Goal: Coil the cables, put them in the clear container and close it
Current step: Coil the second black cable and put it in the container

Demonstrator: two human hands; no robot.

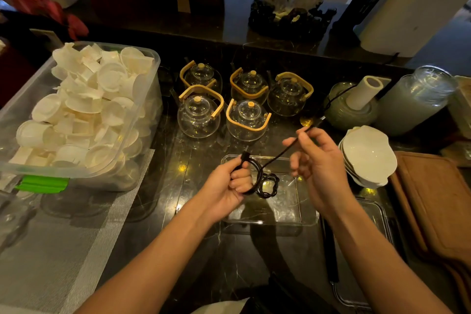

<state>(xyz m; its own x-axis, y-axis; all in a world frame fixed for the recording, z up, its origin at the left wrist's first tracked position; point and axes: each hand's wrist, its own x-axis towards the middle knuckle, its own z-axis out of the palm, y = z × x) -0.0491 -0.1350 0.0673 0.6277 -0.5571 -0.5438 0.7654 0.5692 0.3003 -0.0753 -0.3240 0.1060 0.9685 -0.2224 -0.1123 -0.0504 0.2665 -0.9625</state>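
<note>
Coiling black cable (pixel 257 173) over clear container (pixel 305 216) on tabletop (pixel 193 186); left hand (pixel 229 186) grip closed on loops, right hand (pixel 316 158) pinched free run. Risk: tail snagging glass teapots (pixel 247 120), loops springing loose.

A dark marble counter (pixel 163 186) carries a big plastic tub (pixel 142 120) of white cups at the left, five glass teapots (pixel 248 120) in the middle, a clear container (pixel 280 211) near the front, stacked white bowls (pixel 367 155) and wooden boards (pixel 433 201) at the right.
</note>
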